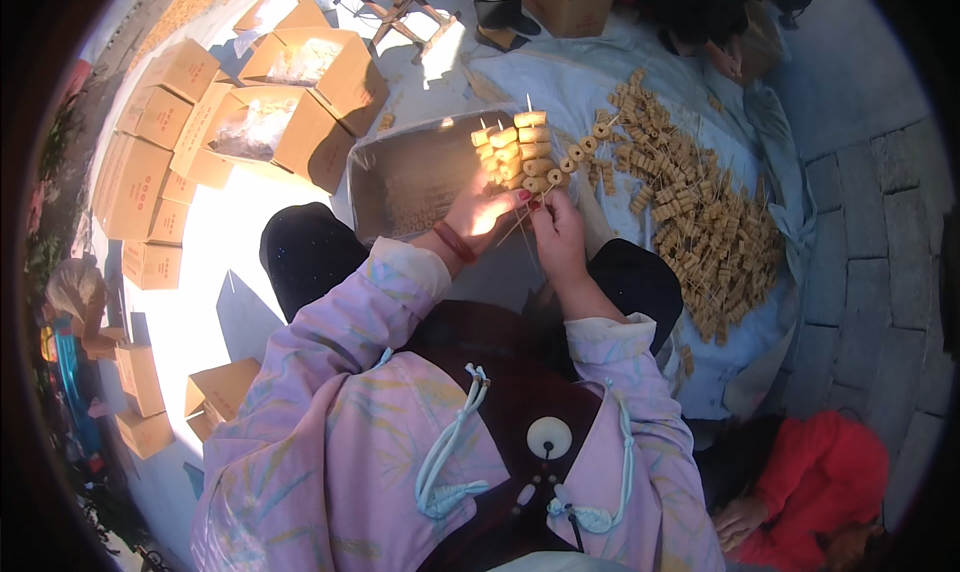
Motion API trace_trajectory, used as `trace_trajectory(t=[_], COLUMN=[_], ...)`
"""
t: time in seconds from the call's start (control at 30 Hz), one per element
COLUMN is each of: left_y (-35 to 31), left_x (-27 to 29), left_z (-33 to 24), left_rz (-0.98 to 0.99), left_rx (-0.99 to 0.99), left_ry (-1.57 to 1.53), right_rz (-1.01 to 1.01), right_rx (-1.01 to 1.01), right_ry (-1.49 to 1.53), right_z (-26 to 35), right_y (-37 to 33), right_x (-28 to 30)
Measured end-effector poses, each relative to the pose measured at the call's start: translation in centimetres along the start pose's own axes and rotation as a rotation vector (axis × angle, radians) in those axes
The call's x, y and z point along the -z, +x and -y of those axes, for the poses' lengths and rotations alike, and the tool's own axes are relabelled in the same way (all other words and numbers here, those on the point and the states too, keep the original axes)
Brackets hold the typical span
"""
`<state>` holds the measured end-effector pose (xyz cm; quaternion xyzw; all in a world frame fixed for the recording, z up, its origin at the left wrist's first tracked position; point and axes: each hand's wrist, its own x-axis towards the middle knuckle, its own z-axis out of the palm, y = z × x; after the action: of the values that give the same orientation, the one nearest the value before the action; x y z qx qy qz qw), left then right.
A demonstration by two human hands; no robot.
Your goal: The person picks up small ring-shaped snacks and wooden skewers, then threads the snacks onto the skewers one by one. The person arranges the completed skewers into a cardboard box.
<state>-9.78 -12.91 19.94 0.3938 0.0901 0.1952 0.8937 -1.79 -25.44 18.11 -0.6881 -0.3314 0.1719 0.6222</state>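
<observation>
Between my hands is a bunch of wooden skewers [520, 152] threaded with tan, ring-shaped pieces. My left hand [478, 212], with a red bangle at its wrist, is closed around the lower ends of the sticks. Close beside it, my right hand [560, 237] pinches a thin stick; one row of round pieces slants up and to the right from there. Just beyond my left hand lies a shallow cardboard box [365, 187] lined with plastic, with small loose bits on its bottom. The fingers partly hide where the sticks meet.
A large heap of similar skewers [700, 212] covers the pale sheet [700, 387] on my right. Open cartons [345, 72] with clear plastic inside stand at the far left, near stacked closed boxes [140, 187]. A person in red [825, 472] is at the lower right; others sit at the far side.
</observation>
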Motion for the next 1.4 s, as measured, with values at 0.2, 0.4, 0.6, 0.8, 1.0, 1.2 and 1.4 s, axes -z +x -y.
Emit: trace_trajectory(t=[0.2,0.4,0.6,0.8,1.0,1.2,1.4], left_y=[0.0,0.1,0.5,0.4,0.3,0.2,-0.1], left_x=[-0.1,0.7,1.3,0.9,1.2,0.4,-1.0], left_z=[-1.0,-1.5,-0.7,-0.7,-0.1,-0.1,-0.5], left_rz=[-0.091,-0.140,-0.201,-0.209,-0.177,-0.152,-0.248], left_rx=[0.032,0.005,0.003,-0.037,-0.092,-0.094,-0.065], left_ry=[0.053,0.232,0.384,0.204,0.218,0.040,0.074], right_rz=[-0.103,0.071,0.059,0.048,0.013,-0.054,-0.033], right_rx=[0.119,-0.011,0.051,-0.027,-0.107,0.090,0.099], right_ry=[-0.168,-0.228,-0.446,-0.222,-0.092,-0.350,-0.369], right_z=[1.3,1.4,1.2,0.1,-0.8,0.4,1.2], right_y=[0.1,-0.3,-0.4,-0.3,-0.1,-0.2,-0.4], right_x=[0.5,0.7,0.0,0.1,-0.1,-0.1,-0.2])
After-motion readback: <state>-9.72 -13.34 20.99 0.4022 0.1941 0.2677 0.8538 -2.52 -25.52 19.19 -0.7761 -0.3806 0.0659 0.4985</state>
